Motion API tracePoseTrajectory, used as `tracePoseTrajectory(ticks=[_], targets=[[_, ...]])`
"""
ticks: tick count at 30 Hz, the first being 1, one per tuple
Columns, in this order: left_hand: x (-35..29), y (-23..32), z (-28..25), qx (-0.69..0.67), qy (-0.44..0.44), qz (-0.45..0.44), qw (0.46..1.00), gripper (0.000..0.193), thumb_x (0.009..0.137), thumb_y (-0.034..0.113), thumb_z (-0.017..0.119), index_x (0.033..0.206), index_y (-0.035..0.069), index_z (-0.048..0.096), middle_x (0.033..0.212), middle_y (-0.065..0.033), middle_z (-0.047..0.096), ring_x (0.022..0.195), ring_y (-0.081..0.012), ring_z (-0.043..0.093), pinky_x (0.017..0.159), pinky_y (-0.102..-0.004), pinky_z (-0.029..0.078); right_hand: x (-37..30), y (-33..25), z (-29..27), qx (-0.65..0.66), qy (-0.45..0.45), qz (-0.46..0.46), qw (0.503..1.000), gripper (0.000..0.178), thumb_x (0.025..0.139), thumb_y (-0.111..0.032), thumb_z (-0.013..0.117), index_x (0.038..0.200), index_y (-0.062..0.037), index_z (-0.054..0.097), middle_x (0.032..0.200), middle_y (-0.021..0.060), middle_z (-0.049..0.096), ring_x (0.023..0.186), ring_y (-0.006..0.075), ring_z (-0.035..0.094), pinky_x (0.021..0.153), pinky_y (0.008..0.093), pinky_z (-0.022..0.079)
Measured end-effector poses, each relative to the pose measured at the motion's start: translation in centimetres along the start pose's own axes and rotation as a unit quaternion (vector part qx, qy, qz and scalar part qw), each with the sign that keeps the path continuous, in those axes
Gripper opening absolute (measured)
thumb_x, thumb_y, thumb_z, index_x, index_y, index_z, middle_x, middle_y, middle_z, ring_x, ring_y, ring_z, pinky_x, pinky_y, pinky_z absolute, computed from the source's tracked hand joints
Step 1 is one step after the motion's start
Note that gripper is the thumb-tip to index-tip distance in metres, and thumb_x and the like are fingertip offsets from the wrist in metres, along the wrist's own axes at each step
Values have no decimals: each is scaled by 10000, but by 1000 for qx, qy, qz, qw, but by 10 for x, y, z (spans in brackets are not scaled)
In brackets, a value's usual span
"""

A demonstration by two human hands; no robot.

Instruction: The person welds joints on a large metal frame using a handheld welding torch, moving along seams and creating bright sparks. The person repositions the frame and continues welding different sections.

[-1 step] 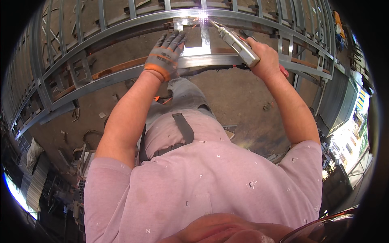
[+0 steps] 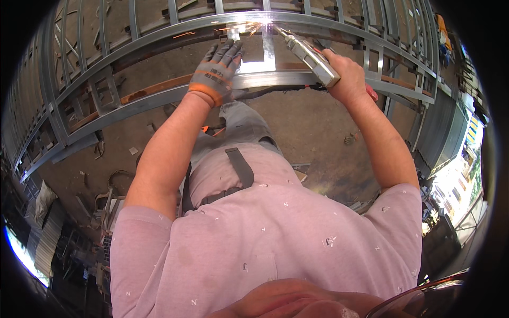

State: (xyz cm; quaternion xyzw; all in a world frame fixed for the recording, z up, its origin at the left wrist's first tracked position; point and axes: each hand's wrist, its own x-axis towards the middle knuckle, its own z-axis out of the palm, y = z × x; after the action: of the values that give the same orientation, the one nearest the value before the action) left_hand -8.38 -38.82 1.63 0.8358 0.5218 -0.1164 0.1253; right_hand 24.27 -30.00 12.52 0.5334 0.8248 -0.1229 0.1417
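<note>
My bare right hand (image 2: 347, 74) is wrapped round the rear of a silvery handheld welding gun (image 2: 312, 59). Its thin nozzle points up and left at a bright violet-white glare on the far rail of a metal frame (image 2: 175, 30). Orange sparks (image 2: 185, 35) fly leftward from that spot. In a grey glove with an orange cuff, my left hand (image 2: 216, 71) lies with fingers stretched out beside a small rectangular metal piece (image 2: 269, 50) between the two rails. Whether its fingertips touch that piece I cannot tell. Glare hides the joint itself.
A dark cable (image 2: 281, 90) with a red part runs below the near rail (image 2: 270, 79). Upright bars of the metal frame fill the far side. Scraps lie on the brown floor (image 2: 313, 127). Stacked metal sheets (image 2: 448, 135) stand at the right.
Sparks now spray further left along the far rail, and the glare has changed shape slightly. Both hands and the welding gun stay in place.
</note>
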Motion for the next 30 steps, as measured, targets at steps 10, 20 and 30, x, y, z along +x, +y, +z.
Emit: tracePoseTrajectory(ticks=[10,20,30], targets=[[1,0,6,-15,14,2,1000,1140,811,594,826,1728,141,322,1797,-75,307,1651,-247,308,1366,-451,213,0,5,-1,-11,-11,9,1000,367,863,-227,806,1178,-176,626,1011,106,785,1008,388,755,819,537,607],[1,1,-1,3,-16,1,1000,1144,796,561,840,1724,129,327,1808,-76,284,1662,-237,280,1372,-430,206,-3,8,-2,5,-4,8,1000,315,880,-221,778,1155,-173,633,1000,126,780,1008,403,746,820,548,597],[-1,0,7,-21,39,1,999,1009,828,476,832,1674,113,417,1797,-90,309,1655,-251,301,1367,-429,237,-6,8,-1,20,9,7,1000,300,865,-218,784,1130,-168,654,968,147,784,982,421,746,812,557,590]])
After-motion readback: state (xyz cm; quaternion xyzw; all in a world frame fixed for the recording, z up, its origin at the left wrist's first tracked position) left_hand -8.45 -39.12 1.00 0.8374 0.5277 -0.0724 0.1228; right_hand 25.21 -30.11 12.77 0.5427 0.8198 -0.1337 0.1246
